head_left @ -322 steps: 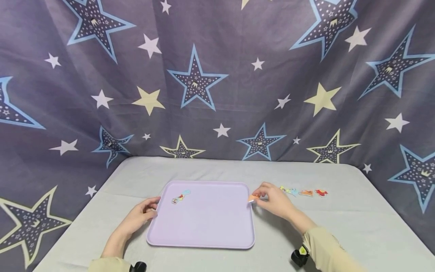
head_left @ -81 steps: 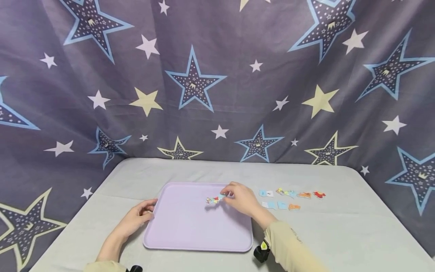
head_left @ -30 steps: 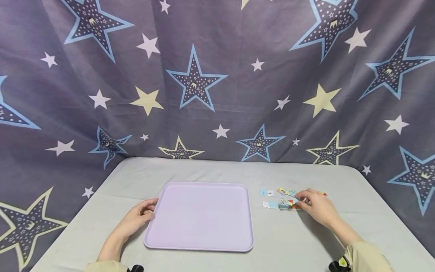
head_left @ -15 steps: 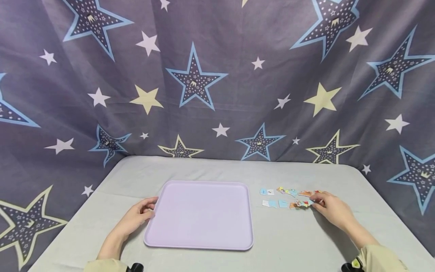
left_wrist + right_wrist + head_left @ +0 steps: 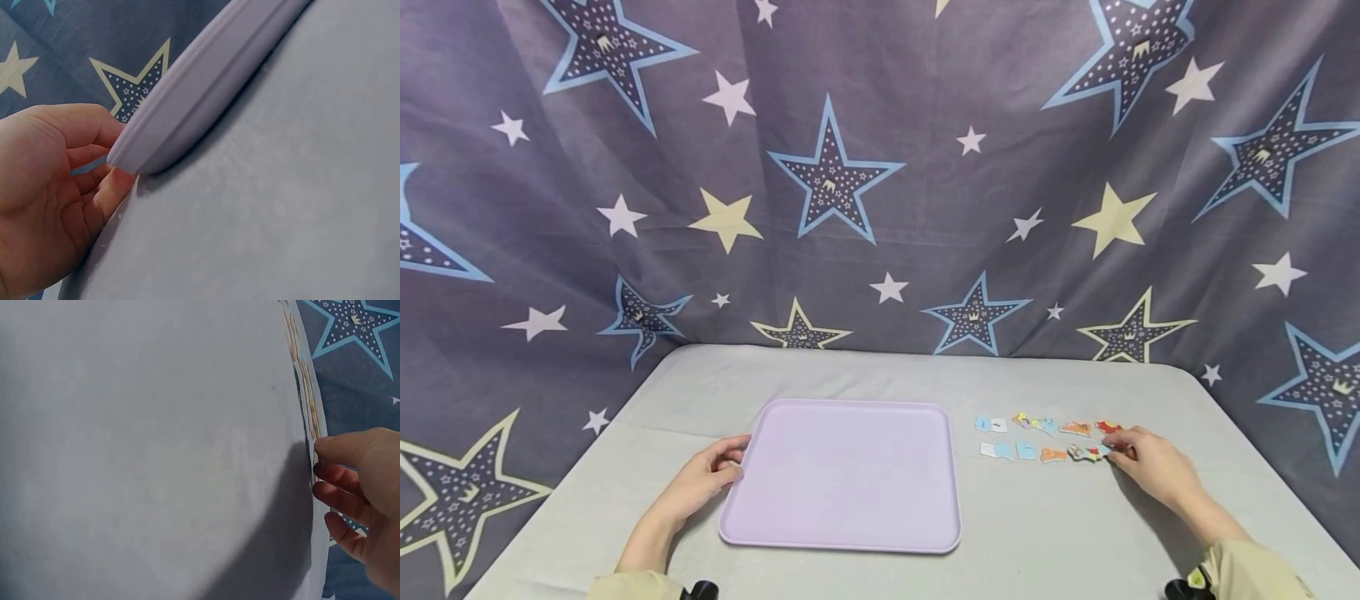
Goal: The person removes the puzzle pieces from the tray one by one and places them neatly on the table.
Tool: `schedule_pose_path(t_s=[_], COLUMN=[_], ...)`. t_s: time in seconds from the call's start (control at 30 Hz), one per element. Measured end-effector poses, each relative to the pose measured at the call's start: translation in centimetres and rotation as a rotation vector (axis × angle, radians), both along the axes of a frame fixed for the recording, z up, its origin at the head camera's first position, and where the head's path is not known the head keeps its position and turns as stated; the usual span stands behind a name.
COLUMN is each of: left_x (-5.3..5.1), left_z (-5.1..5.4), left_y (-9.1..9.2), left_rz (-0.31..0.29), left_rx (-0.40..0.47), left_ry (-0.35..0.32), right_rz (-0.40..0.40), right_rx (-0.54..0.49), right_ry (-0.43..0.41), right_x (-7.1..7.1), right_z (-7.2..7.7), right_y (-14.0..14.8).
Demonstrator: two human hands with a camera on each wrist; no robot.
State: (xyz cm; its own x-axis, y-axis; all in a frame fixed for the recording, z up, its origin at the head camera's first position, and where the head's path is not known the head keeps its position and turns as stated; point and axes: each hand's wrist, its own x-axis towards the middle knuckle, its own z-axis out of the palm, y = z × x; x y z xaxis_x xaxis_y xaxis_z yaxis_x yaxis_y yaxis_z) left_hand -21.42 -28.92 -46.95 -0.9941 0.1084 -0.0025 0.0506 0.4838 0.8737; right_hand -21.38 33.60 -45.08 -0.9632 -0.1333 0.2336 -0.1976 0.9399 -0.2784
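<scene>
My right hand (image 5: 1157,467) pinches the right end of a flat cartoon puzzle piece (image 5: 1085,452), coloured red, white and green with a light-blue end. The piece lies at or just above the table, at the right end of the nearer row. In the right wrist view the thumb and fingertips meet at the thin edge of the pieces, which are seen nearly edge-on. My left hand (image 5: 700,479) holds the left rim of a lilac tray (image 5: 842,543). In the left wrist view the tray's rim (image 5: 169,119) sits between its digits.
Right of the tray lie two rows of flat pieces. The far row has a blue-and-white piece (image 5: 991,424), a yellow-and-blue one (image 5: 1034,423), an orange one (image 5: 1076,428) and a red one (image 5: 1107,426). Nearer are light-blue (image 5: 1027,451) and orange (image 5: 1053,455) ones. A star-patterned curtain (image 5: 880,167) hangs behind.
The right hand has carried the puzzle piece from over the tray to the right end of the nearer row, beyond the orange piece. The left hand stays at the tray's left edge.
</scene>
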Motion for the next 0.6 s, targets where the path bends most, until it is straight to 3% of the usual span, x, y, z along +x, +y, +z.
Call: schedule_pose_path(t_s=[0.6], left_x=[-0.04], left_z=[0.05], left_y=[0.05], left_rz=[0.003], left_rx=[0.004], left_ry=[-0.002], right_rz=[-0.031], right_rx=[-0.028], right_ry=[0.015], right_x=[0.05], right_z=[-0.83], right_y=[0.35])
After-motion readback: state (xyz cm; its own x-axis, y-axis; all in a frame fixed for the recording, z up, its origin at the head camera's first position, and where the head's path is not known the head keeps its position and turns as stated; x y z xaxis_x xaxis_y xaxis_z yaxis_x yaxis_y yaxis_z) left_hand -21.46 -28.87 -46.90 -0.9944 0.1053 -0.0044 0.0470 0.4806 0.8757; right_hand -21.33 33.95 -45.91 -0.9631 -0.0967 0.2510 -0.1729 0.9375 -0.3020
